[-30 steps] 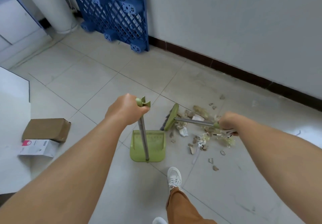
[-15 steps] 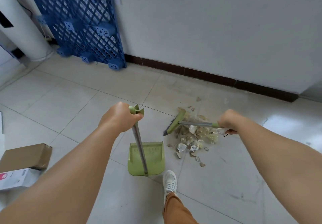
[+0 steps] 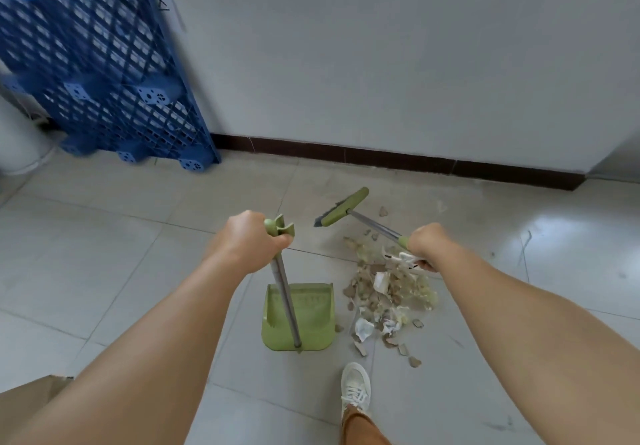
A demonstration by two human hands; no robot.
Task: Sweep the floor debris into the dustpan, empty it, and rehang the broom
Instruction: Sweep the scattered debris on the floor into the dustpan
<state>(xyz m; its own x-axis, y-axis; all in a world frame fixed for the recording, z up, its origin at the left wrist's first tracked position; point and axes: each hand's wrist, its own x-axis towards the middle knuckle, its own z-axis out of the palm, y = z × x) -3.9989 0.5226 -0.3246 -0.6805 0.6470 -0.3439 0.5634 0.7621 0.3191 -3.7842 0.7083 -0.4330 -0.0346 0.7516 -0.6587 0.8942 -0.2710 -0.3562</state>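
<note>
Right now, step: I judge I'm sweeping the pile toward the pan.
Left hand [image 3: 247,242]: wrapped tight round the top of the dustpan [image 3: 304,320] pole; pan flat on the floor [image 3: 104,254], seemingly empty.
Right hand [image 3: 427,244]: fisted on the broom [image 3: 341,207] handle, something white pinched beneath it; head raised beyond the pile.
Debris [image 3: 384,295]: heaped just right of the pan, strays near my shoe [image 3: 355,387].
How: I'd turn the pan's mouth to the pile, press its lip down, draw short strokes.
Risk: light scraps may scatter or slip beneath the lip.
</note>
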